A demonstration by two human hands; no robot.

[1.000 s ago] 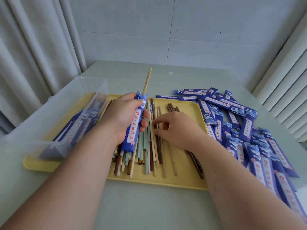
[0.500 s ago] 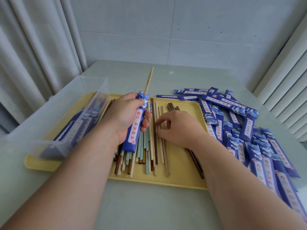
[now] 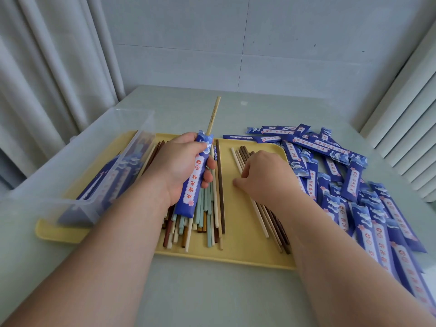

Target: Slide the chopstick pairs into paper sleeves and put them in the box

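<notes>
Right hand (image 3: 266, 175) has dragged pale sticks (image 3: 247, 187) rightward, fingers pressed on them; left hand (image 3: 179, 166) still grips the half-filled sleeve (image 3: 194, 182).

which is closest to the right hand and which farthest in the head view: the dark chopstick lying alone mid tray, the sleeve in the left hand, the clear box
1. Dark chopstick: nearest, lying on the yellow tray just left of the right hand.
2. Sleeve: next, farther left, in the left hand grip, with one light chopstick sticking out of its top.
3. Clear box: farthest, at the tray's left end.
</notes>
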